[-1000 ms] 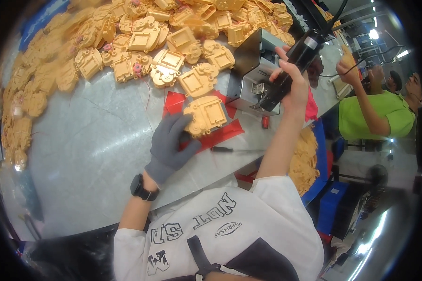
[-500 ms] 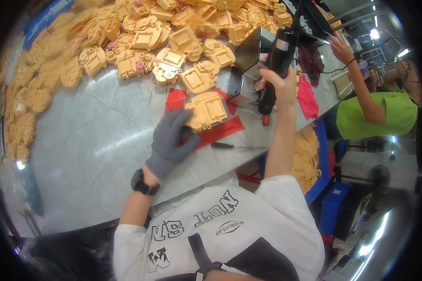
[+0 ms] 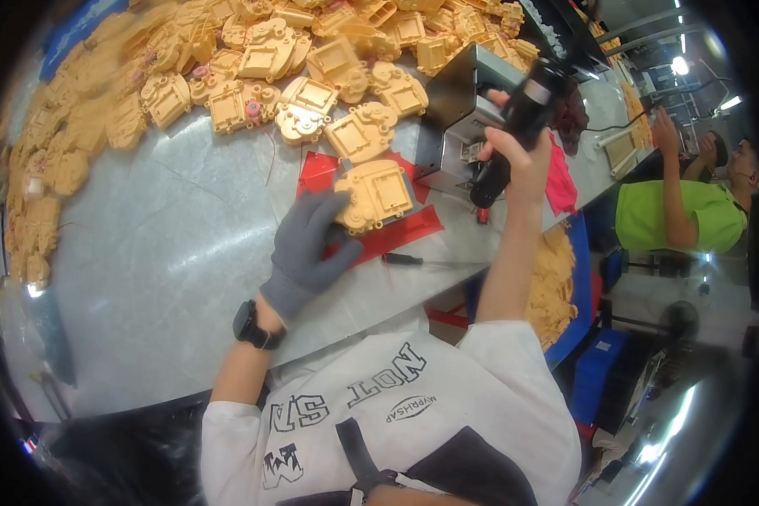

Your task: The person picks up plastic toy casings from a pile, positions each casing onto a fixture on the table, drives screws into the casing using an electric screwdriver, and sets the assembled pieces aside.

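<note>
My left hand (image 3: 306,251), in a grey glove, grips the left edge of a yellow plastic housing (image 3: 374,196) with a rectangular recess. The housing rests on a dark block, with red tape (image 3: 405,235) on the table around it. My bare right hand (image 3: 519,150) is wrapped round a black electric screwdriver (image 3: 524,126), held tilted with its top end away to the right. It is above the table, right of the housing and in front of a metal box with a dark side panel (image 3: 449,114). The screwdriver's tip is not clear to see.
Many similar yellow housings (image 3: 266,59) are heaped along the table's far and left sides. A black-handled hand screwdriver (image 3: 402,259) lies near the front edge of the grey table (image 3: 169,253). Pink cloth (image 3: 559,177) lies at the right. A person in a green top (image 3: 679,211) is beyond.
My right hand has shifted slightly right with the electric screwdriver, which leans further right. My left hand keeps its hold on the housing. The other person's arm has drawn back.
</note>
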A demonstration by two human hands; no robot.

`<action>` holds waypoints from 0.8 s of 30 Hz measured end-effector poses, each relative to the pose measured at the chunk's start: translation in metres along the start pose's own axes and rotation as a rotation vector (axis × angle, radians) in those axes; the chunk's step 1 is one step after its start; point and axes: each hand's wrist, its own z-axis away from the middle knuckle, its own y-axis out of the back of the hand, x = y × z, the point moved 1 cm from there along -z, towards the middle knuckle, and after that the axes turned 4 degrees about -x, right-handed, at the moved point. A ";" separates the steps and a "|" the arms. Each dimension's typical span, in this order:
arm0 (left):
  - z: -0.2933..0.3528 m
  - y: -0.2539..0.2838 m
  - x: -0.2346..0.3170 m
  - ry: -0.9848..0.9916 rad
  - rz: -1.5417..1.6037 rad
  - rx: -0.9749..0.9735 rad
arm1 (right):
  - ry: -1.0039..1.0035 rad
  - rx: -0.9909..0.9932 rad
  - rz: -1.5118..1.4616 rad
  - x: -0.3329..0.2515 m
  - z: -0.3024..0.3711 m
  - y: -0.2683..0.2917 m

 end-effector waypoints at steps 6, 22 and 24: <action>-0.001 0.002 0.000 -0.028 -0.009 0.000 | 0.311 0.207 -0.149 -0.029 0.019 0.020; -0.008 0.000 0.000 -0.076 -0.003 0.062 | 0.359 0.351 -0.049 -0.014 0.016 0.004; -0.008 0.001 -0.001 -0.055 0.001 0.063 | 0.345 0.350 -0.049 -0.014 0.017 0.003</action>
